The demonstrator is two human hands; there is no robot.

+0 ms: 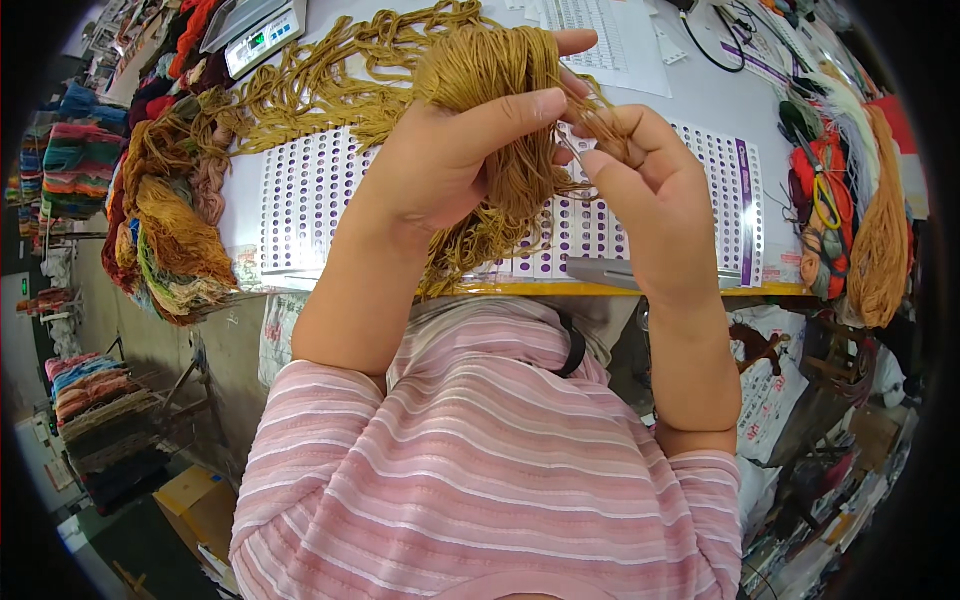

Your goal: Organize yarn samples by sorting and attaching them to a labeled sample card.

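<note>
A thick hank of golden-brown yarn (490, 75) hangs over my left hand (450, 150), whose thumb presses across its front while the other fingers sit behind it. Close by on the right, my right hand (655, 190) pinches a few loose strands of the same yarn between thumb and fingers, drawn out from the hank's side. The hank's lower end droops onto the table. More olive-gold yarn (330, 70) lies in wavy loops on the table, left of and beyond my hands.
White cards with rows of purple dots (310, 200) cover the table under my hands. A grey metal tool (600, 270) lies by the front edge. At left are a digital scale (265, 40) and coloured hanks (180, 220); at right, scissors (825, 200) on more yarn (880, 220).
</note>
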